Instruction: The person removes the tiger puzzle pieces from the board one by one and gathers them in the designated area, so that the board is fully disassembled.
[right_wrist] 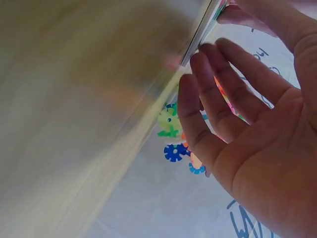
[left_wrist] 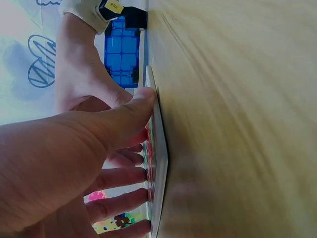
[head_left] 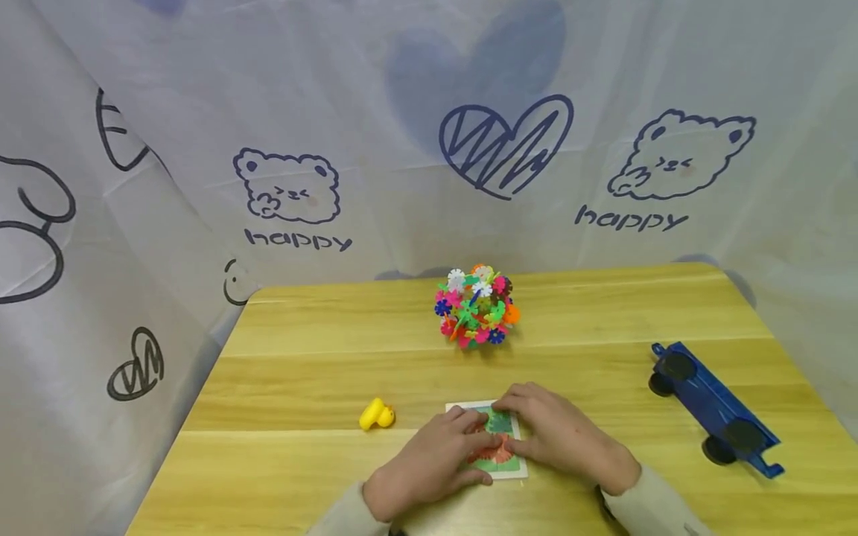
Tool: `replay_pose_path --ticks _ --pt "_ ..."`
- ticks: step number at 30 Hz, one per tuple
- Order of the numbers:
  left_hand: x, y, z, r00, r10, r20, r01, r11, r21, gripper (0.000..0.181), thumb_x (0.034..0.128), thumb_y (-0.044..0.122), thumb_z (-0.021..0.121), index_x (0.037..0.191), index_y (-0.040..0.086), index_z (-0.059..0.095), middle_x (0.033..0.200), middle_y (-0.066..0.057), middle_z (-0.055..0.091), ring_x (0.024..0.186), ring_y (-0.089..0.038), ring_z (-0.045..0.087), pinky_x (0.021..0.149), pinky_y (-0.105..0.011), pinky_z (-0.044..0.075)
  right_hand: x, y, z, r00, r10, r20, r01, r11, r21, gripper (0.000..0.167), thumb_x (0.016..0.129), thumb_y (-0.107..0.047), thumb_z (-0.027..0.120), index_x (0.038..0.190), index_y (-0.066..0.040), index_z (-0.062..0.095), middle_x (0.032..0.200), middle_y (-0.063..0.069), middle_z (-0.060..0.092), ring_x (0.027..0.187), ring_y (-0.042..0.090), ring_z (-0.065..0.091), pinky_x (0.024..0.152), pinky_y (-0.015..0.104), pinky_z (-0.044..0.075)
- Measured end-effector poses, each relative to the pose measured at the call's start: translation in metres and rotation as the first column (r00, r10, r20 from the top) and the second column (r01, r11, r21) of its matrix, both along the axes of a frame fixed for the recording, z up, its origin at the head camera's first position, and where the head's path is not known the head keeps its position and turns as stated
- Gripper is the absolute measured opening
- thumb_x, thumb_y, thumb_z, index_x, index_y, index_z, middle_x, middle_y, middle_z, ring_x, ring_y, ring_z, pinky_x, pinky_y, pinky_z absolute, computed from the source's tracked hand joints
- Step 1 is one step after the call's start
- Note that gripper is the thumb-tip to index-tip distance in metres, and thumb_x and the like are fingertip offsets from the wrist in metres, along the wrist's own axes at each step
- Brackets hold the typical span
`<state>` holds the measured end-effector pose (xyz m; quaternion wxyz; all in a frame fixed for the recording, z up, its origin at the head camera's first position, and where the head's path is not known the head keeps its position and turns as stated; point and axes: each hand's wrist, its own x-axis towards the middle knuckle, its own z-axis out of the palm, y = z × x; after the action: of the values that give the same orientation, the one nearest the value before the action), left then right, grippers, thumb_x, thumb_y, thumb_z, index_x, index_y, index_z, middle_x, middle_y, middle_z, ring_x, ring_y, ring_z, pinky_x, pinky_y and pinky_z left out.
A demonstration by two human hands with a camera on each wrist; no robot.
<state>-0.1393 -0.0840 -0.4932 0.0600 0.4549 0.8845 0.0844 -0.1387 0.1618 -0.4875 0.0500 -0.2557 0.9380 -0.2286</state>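
Note:
A small flat picture board (head_left: 506, 465) with a white border and a red and green picture lies on the table. My left hand (head_left: 436, 458) rests across its left side, with fingertips touching the picture. In the left wrist view the left thumb (left_wrist: 124, 116) lies at the board's near edge. My right hand (head_left: 566, 432) is at the board's right side, its fingertips at the far right corner and right edge. The right wrist view shows those fingers (right_wrist: 237, 94) gently bent beside the board's edge. Both hands cover much of the picture.
A yellow toy duck (head_left: 377, 414) lies left of the board. Behind stands a ball of colourful flower-shaped plastic pieces (head_left: 474, 307). At the right a blue toy vehicle (head_left: 717, 409) with black wheels rests on the wooden table (head_left: 302, 372). A printed white curtain (head_left: 375, 112) hangs behind.

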Motion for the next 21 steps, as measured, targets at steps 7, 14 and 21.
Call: replay_pose_path --ticks 7,14,21 --pt "-0.0026 -0.0014 -0.0022 1.000 0.001 0.024 -0.001 1.000 0.028 0.045 0.1015 0.055 0.072 0.140 0.030 0.073 0.149 -0.001 0.066 0.131 -0.017 0.061 0.113 -0.034 0.055 -0.0024 0.0007 -0.0007 0.999 -0.008 0.043 0.010 0.999 -0.045 0.057 0.090 -0.029 0.092 0.139 -0.008 0.072 0.135 0.006 0.073 0.130 0.030 0.067 0.114 0.056 0.057" --pt "-0.0058 -0.0034 -0.0047 0.999 -0.011 0.053 0.009 0.999 0.043 0.048 0.0995 0.057 0.075 0.139 0.030 0.074 0.150 -0.001 0.066 0.130 -0.018 0.060 0.113 -0.034 0.055 -0.0042 0.0032 0.0012 0.994 -0.024 0.103 0.033 0.996 -0.083 0.060 0.088 -0.029 0.093 0.139 -0.010 0.071 0.136 0.005 0.072 0.132 0.032 0.066 0.116 0.060 0.054" --pt "-0.0059 -0.0049 -0.0012 0.997 -0.012 0.076 0.011 1.000 0.015 0.050 0.0979 0.056 0.077 0.141 0.031 0.072 0.154 0.000 0.062 0.133 -0.018 0.057 0.114 -0.034 0.054 -0.0024 -0.0009 0.0011 0.998 -0.039 0.053 0.042 0.997 -0.059 0.055 0.092 -0.024 0.089 0.141 -0.007 0.069 0.133 0.007 0.074 0.127 0.030 0.068 0.112 0.057 0.057"
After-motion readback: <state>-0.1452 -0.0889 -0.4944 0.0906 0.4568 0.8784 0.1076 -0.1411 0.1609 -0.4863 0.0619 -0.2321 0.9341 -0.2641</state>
